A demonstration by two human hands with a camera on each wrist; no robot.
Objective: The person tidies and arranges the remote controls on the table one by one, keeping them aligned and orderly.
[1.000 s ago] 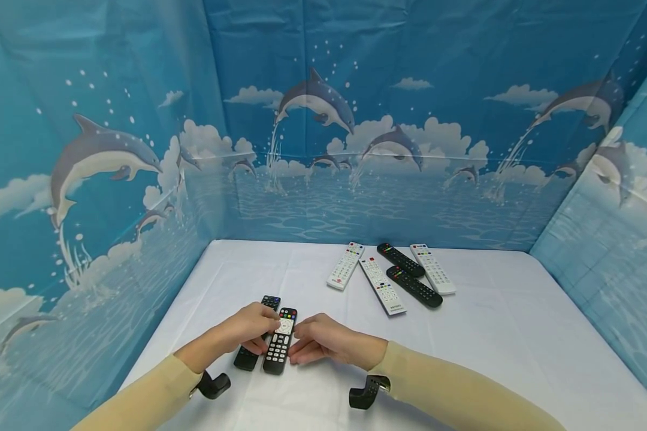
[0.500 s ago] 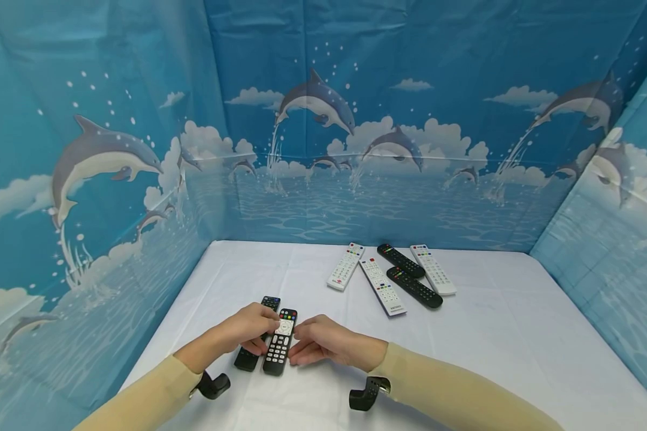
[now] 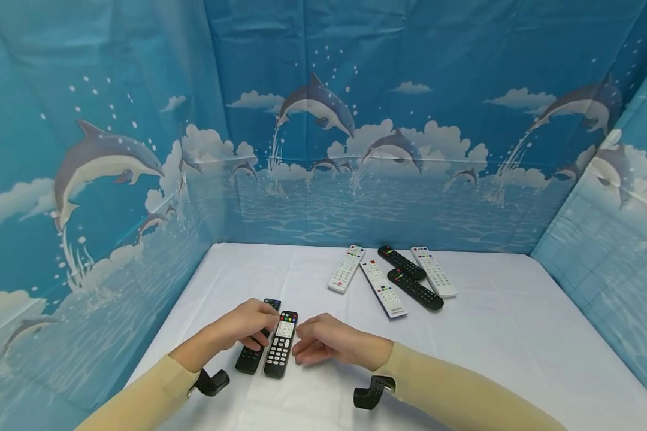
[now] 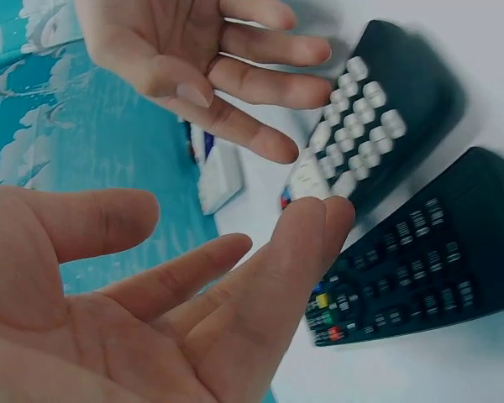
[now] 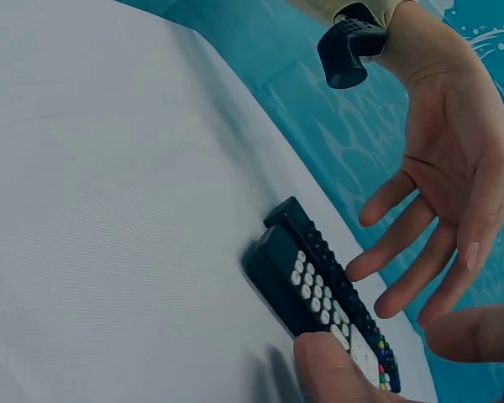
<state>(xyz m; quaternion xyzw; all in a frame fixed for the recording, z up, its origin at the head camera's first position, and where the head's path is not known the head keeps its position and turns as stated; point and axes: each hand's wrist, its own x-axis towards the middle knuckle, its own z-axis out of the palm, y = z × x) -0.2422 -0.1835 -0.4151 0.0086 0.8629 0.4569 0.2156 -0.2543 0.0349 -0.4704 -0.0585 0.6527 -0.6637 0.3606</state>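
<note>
A black remote control with white buttons [image 3: 280, 348] lies on the white table, its top end pointing away from me. Just left of it lies an all-black remote control [image 3: 249, 359], partly hidden under my left hand [image 3: 248, 326]. That hand hovers over the two remotes with fingers loosely bent and holding nothing; in the left wrist view its fingers [image 4: 260, 311] are spread. To the right of the white-buttoned remote, my right hand [image 3: 326, 342] stands with its fingertips a small gap from the remote's edge, thumb and fingers apart.
Toward the back of the table [image 3: 490, 335] lie white remotes [image 3: 347, 269] [image 3: 384, 288] [image 3: 434, 272] and black remotes [image 3: 401, 262] [image 3: 415, 290], some touching. Blue dolphin-print cloth [image 3: 323, 197] hangs along the back and both sides.
Both hands have let go of the white-buttoned remote. The left hand has lifted slightly up and left, the right hand has drawn slightly right. The remote stays in place.
</note>
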